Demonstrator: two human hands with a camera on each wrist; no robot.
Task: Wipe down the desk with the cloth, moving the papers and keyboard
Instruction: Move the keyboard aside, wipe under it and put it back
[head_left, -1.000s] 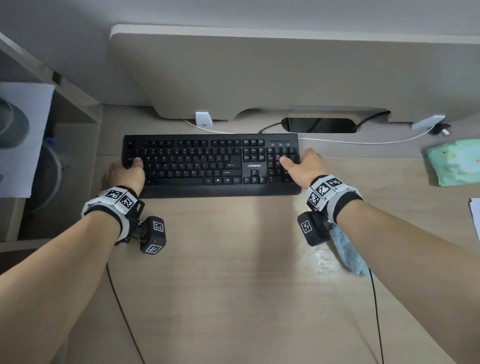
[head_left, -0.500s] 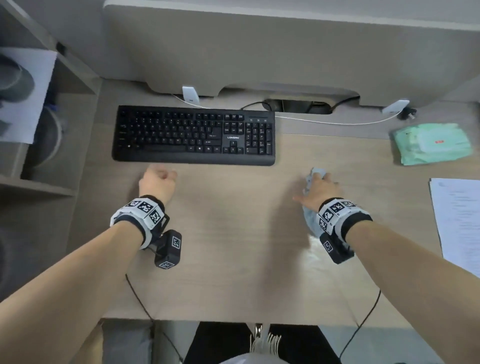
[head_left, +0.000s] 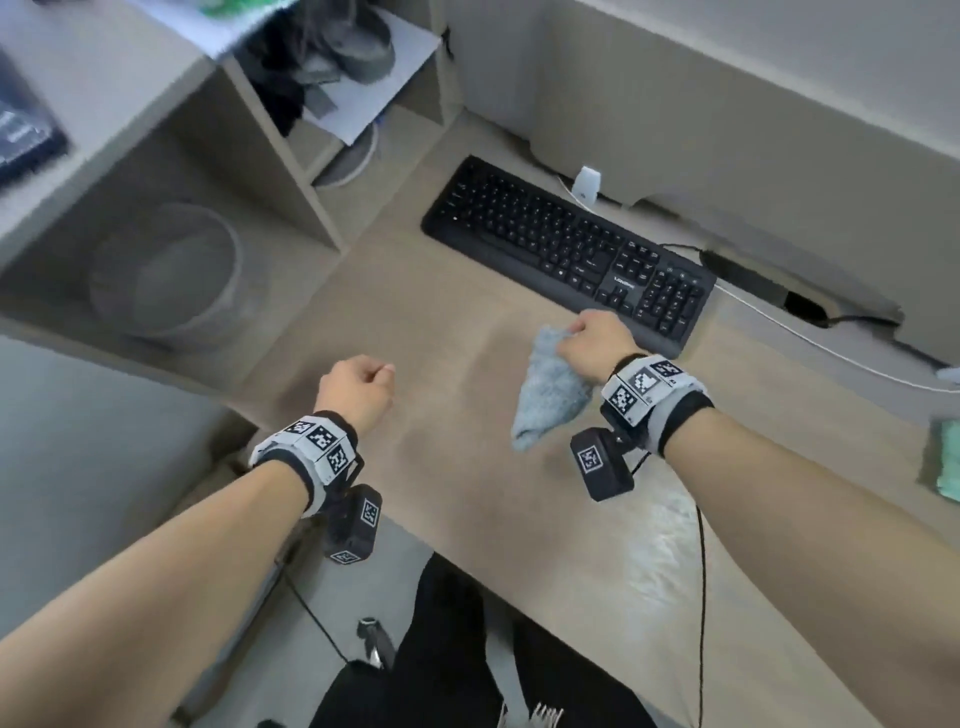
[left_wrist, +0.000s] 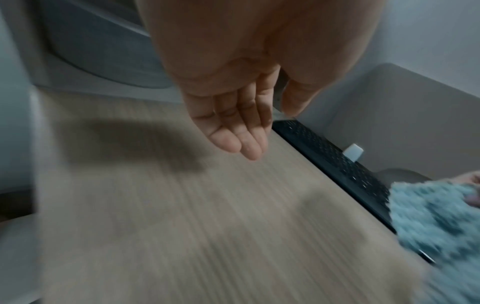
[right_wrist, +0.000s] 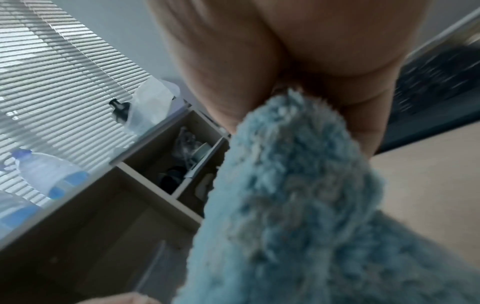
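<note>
A black keyboard (head_left: 566, 249) lies at the back of the wooden desk (head_left: 415, 312). My right hand (head_left: 589, 335) grips a fluffy light blue cloth (head_left: 550, 395) by its top just in front of the keyboard's number pad; the cloth hangs down to the desk. In the right wrist view the cloth (right_wrist: 298, 205) fills the frame below my palm. My left hand (head_left: 363, 382) hovers over the desk to the left, holding nothing; its fingers (left_wrist: 241, 131) are relaxed and nearly straight. The keyboard (left_wrist: 337, 164) and cloth (left_wrist: 436, 222) show to its right. The papers are out of view.
A shelf unit (head_left: 311, 171) with cluttered cubbies borders the desk on the left. A white cable (head_left: 831, 353) runs behind the keyboard. A green wipes pack (head_left: 945, 462) sits at the right edge. Damp streaks (head_left: 660, 551) mark the desk under my right forearm.
Both hands have left the keyboard, which now lies further back. My right hand picked up the cloth and carried it left, in front of the keyboard. My view has swung left.
</note>
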